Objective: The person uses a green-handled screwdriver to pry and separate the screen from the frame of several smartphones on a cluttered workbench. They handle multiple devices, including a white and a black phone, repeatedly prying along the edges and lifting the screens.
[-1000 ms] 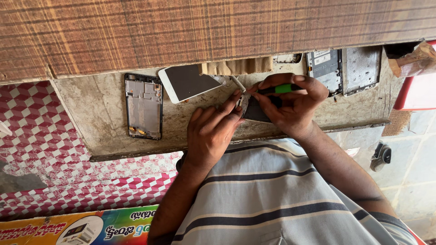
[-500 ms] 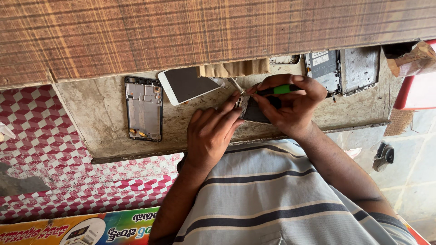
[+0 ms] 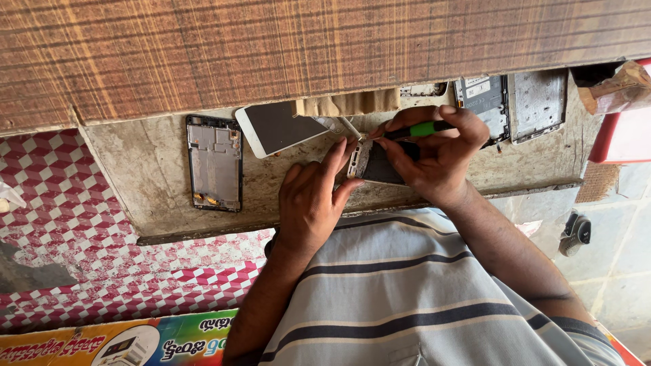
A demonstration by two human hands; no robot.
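Working at the middle of the bench, close to its near edge. Gripping a green-handled screwdriver with the right hand, fingers clamped round the handle, long axis running roughly along the bench, tip pointing left and down onto the upper corner of a small dark phone. Steadying that phone with the left hand, fingertips spread and pressed against its silver left end, nothing enclosed in the palm. Lying flat under both hands, silver short end facing left; hard to judge the full long axis with the rest hidden beneath the right hand, though seemingly set along the bench's near edge.

Elsewhere on the bench: toward the left end, a bare phone frame with long axis across the bench; beside it a white-bordered screen, tilted; just behind the hands, thin metal tweezers. At the far right corner – two more opened phone parts, side by side against the back edge.
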